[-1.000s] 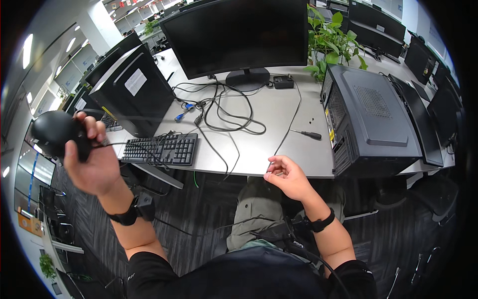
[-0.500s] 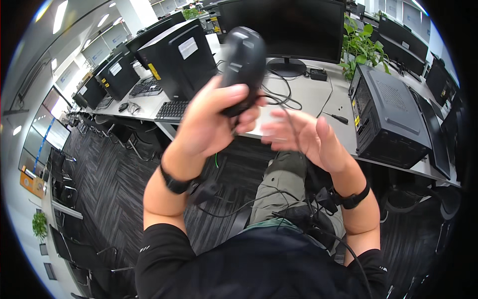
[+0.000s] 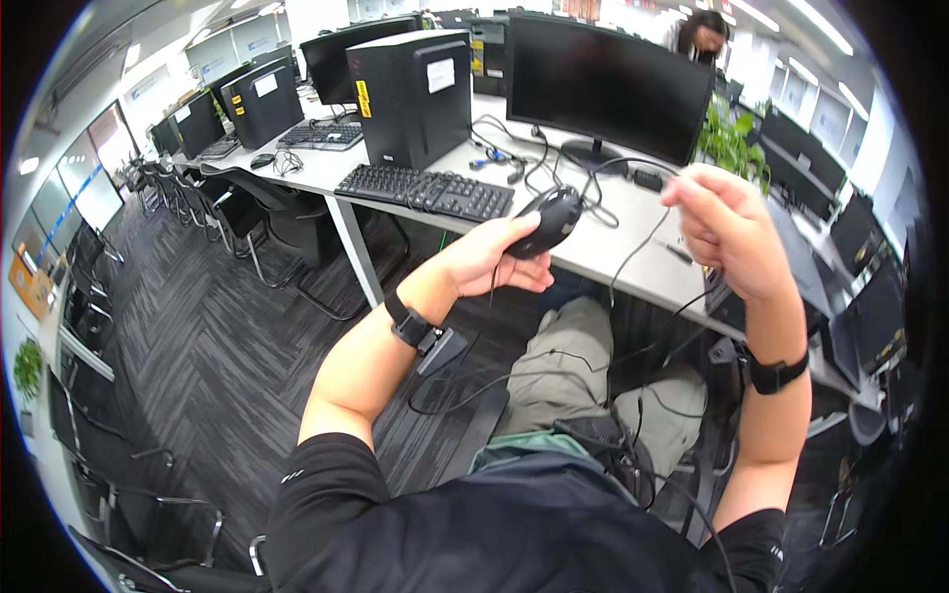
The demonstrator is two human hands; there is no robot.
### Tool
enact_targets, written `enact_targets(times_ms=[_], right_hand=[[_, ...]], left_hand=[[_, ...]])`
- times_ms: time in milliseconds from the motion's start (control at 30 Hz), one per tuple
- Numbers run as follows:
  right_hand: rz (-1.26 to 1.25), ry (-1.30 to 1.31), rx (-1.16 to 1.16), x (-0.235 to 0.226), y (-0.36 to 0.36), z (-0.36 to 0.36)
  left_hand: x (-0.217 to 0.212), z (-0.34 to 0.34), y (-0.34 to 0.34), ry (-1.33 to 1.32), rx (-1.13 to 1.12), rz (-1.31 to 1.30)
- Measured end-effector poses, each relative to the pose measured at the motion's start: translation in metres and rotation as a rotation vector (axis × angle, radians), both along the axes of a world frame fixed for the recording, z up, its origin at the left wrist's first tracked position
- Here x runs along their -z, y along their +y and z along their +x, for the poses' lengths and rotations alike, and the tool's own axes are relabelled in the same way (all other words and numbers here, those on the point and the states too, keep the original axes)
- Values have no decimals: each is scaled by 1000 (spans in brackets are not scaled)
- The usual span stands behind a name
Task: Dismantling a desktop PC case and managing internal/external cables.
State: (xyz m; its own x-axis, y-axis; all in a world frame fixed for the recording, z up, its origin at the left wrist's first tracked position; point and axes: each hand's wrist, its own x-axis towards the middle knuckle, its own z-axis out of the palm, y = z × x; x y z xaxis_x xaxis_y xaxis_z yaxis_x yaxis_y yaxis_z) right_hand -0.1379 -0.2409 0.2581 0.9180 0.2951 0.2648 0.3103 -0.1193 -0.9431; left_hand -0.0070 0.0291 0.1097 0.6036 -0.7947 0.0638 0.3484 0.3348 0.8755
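Black mouse (image 3: pixel 554 219), cable (image 3: pixel 631 160) (hands (image 3: pixel 482 261) (image 3: pixel 736 237) apart)

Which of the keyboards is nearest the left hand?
The keyboard by the desk's front edge, just beyond the left hand and directly in front of the upright black tower; other keyboards lie farther off, to that tower's left.

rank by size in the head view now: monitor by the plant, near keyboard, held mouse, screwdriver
Largest to smallest, as they look:
1. monitor
2. keyboard
3. mouse, partly covered by the left hand; nearness to the camera enlarges it
4. screwdriver, only a small dark shape
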Motion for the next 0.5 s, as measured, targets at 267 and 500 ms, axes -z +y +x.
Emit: enact_targets(times_ms=[267, 500], right_hand=[[-4, -186, 238, -58, -42, -6], [-136, -87, 310, 38, -24, 23]], left_hand=[[1, 15, 33, -57, -158, 47], [-83, -25, 58, -362, -245, -205]])
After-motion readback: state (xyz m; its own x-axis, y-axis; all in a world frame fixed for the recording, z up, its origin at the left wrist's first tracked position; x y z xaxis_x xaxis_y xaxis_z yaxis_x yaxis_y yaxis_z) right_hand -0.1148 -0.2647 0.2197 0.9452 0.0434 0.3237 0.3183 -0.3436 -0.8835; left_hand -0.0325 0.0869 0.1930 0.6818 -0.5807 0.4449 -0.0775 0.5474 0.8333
